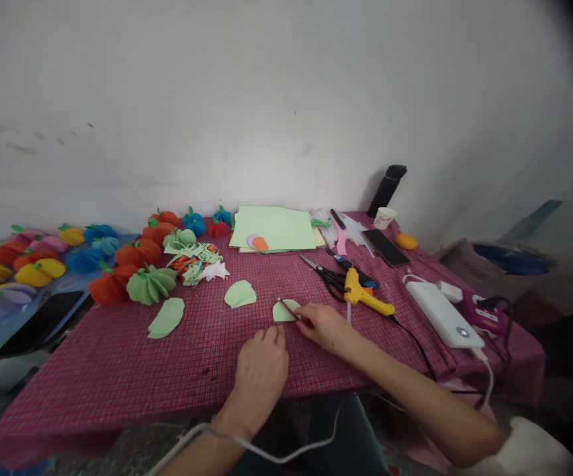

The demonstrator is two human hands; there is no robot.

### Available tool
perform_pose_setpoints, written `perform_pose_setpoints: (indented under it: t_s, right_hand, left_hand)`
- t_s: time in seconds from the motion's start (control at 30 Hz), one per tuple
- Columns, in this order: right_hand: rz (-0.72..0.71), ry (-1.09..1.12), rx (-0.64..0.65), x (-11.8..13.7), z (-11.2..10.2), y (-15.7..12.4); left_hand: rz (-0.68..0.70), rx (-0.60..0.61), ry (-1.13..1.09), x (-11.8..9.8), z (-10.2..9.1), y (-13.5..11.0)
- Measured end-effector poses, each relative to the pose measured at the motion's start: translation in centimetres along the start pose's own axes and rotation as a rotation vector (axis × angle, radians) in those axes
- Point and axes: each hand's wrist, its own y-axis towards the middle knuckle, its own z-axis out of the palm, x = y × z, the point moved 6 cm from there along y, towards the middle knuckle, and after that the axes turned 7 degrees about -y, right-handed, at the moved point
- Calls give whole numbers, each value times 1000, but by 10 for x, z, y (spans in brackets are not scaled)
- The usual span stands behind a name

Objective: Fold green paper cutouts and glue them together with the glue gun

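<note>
The right hand [323,325] has its grip closed on a slim, dark pencil [289,309], which slants over a pale green paper piece [279,313] with a rounded top edge. This piece lies flat on the counter [132,370], just ahead of the left hand [263,363]. The left hand is palm down near the front edge, fingers together and pointing forward; its palm is hidden, so I cannot tell whether its grip is open or closed.

Two more pieces of the same green paper lie to the left: a rounded one [240,294] nearby and a longer one [166,318] farther off. Behind them are a heap of paper scraps [197,262] and a cluster of ribbed paper pumpkins in orange, green, blue and red, including a light green pumpkin [151,285]. A stack of green paper sheets [281,228] sits at the back, near the wall.

To the right of the pencil, open scissors [330,279] lie beside a yellow glue gun [366,295]. Farther right are a black smartphone [386,247] and a white power bank [442,312] with a cable plugged in.
</note>
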Motion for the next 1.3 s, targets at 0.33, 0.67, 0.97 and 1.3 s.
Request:
perform_pose_setpoints:
  t_s: [0.33,0.67,0.97,1.3]
  right_hand:
    - [74,20,-10,-7,-7,3]
    - [361,-100,-131,-73,-42,-3]
    - [306,-35,-333,-86,-89,12]
    - [39,55,-260,-81,-88,36]
  left_hand:
    - [176,13,10,24,-28,29]
    - [233,58,28,-7,16,22]
    - [126,-6,88,-15,18,10]
    - [33,-34,10,-20,15,9]
